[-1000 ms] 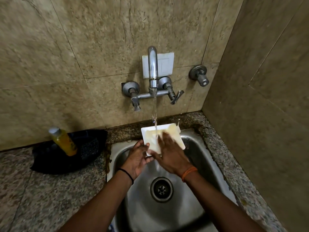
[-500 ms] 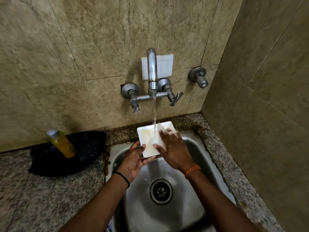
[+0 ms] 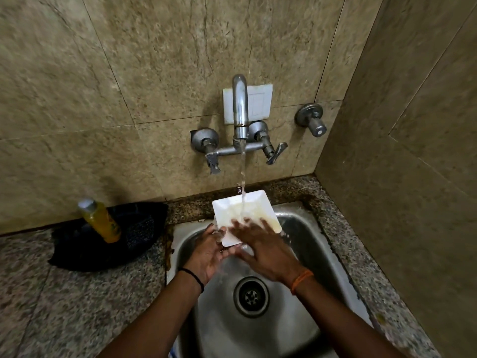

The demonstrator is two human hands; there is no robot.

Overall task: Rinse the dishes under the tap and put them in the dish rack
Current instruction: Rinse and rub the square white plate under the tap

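Observation:
A white square plate (image 3: 233, 210) is held tilted over the steel sink (image 3: 307, 228), right under the running tap (image 3: 240, 107). The water stream hits the plate's face, which carries a yellowish film. My left hand (image 3: 207, 251) grips the plate's near left corner from below. My right hand (image 3: 263, 249) lies flat on the plate's near part with its fingers spread, and it covers that part of the plate.
A yellow bottle (image 3: 102, 220) stands in a black mesh basket (image 3: 139, 228) on the granite counter to the left of the sink. The drain (image 3: 251, 295) sits in the basin's middle. A tiled wall closes the right side, with a second valve (image 3: 311, 120) on the back wall.
The plate has been turned a little under the stream and my right hand has slid across its face. The view has shifted slightly.

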